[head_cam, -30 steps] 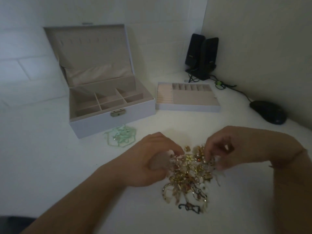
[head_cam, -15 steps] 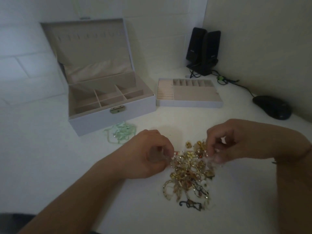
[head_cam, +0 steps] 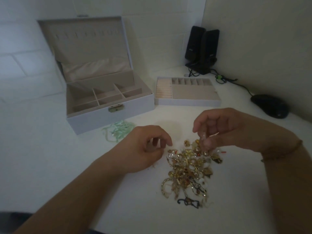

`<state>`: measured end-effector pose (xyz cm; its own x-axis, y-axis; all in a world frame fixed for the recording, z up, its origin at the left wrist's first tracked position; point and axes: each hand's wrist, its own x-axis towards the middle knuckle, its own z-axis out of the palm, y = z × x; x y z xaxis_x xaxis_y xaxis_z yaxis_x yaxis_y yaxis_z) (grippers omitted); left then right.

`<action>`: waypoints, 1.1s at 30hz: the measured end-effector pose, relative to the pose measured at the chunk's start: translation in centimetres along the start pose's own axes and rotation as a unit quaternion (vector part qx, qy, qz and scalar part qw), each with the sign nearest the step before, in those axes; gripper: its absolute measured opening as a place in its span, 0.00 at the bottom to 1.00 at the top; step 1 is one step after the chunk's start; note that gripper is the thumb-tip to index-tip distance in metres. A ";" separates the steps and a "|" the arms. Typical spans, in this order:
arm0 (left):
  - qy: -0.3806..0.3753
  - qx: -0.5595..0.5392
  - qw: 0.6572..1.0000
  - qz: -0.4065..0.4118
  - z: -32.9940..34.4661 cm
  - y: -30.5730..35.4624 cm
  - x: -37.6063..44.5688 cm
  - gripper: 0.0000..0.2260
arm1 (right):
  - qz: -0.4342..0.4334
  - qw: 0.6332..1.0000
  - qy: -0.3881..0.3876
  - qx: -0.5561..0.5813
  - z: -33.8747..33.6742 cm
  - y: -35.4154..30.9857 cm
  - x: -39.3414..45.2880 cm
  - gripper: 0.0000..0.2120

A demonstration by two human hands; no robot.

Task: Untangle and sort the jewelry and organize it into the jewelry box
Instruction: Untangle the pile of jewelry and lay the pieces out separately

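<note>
Dim room, weak light pooling mid-table [head_cam: 168, 129]; corners fall dark from seven to five o'clock. Everything looks soft and grainy, wall lines bowing at the edges.

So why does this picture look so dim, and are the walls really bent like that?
Head view: the light is low, brightest on the table around the jewelry pile, darkening toward the corners. The wide-angle lens bows the wall lines and the jewelry box. The right hand has blurred fingertips; what it pinches can't be made out.
</note>
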<state>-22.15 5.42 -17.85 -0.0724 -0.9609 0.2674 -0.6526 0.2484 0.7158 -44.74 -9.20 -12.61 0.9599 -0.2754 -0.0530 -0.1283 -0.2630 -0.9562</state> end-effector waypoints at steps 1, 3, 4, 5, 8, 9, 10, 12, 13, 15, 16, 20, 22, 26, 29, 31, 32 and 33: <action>0.007 0.012 1.000 -0.002 -0.1 -0.1 0.0 0.12 | 0.003 1.000 -0.006 0.009 0.1 0.0 0.1 0.13; 0.015 0.030 0.999 -0.006 -0.2 -0.1 0.0 0.14 | -0.001 1.000 0.014 -0.001 0.3 0.0 0.3 0.13; 0.013 0.033 0.999 -0.006 -0.2 -0.1 0.0 0.14 | -0.004 0.999 0.031 -0.011 0.5 0.1 0.4 0.12; 0.006 0.035 0.999 -0.007 -0.2 -0.2 -0.1 0.13 | -0.008 0.999 0.044 -0.018 0.6 0.1 0.6 0.12; -0.025 0.041 0.999 -0.003 -0.1 0.0 -0.1 0.13 | -0.012 0.998 0.047 -0.032 0.8 0.0 0.8 0.10; -0.037 0.043 0.998 0.004 -0.1 0.1 -0.1 0.13 | -0.009 0.998 0.042 -0.036 0.8 0.0 0.8 0.10; -0.050 0.047 0.998 0.016 0.0 0.1 -0.1 0.15 | -0.009 0.998 0.038 -0.040 0.9 -0.1 0.8 0.10; -0.070 0.058 0.995 0.050 0.1 0.2 -0.1 0.17 | -0.018 0.998 0.034 -0.049 1.0 -0.3 0.8 0.10; -0.074 0.063 0.993 0.064 0.2 0.2 -0.1 0.17 | -0.026 0.998 0.034 -0.052 1.0 -0.3 0.8 0.11; -0.071 0.061 0.993 0.078 0.4 0.2 0.0 0.16 | -0.033 0.997 0.046 -0.049 1.0 -0.4 0.9 0.10; -0.067 0.057 0.993 0.079 0.4 0.2 0.0 0.14 | -0.036 0.996 0.061 -0.052 1.0 -0.3 0.9 0.09; -0.062 0.038 0.995 0.074 0.4 0.1 0.0 0.08 | -0.051 0.988 0.126 -0.072 1.1 -0.3 1.2 0.07; -0.055 0.017 0.997 0.057 0.3 -0.1 -0.1 0.07 | -0.057 0.983 0.159 -0.072 0.9 -0.1 1.3 0.08; -0.007 -0.008 1.000 0.015 0.2 -0.3 -0.1 0.05 | -0.054 0.971 0.228 -0.049 -0.1 0.2 1.1 0.11; 0.064 -0.011 0.998 0.012 0.2 -0.2 0.1 0.05 | -0.018 0.964 0.244 -0.103 -0.7 0.7 0.8 0.08; 0.097 -0.015 0.995 -0.002 0.3 -0.1 0.2 0.05 | 0.021 0.955 0.238 -0.177 -1.0 1.0 0.6 0.03; 0.107 -0.013 0.994 -0.013 0.3 -0.1 0.2 0.06 | 0.036 0.950 0.225 -0.212 -1.1 1.1 0.5 0.05; 0.110 -0.006 0.994 -0.022 0.3 -0.1 0.2 0.06 | 0.051 0.947 0.208 -0.241 -1.1 1.2 0.4 0.06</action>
<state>-22.33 5.15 -18.01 0.1246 -0.9209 0.3693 -0.6427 0.2087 0.7372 -44.75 -10.68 -13.43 0.7683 -0.6357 0.0748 -0.4107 -0.5793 -0.7040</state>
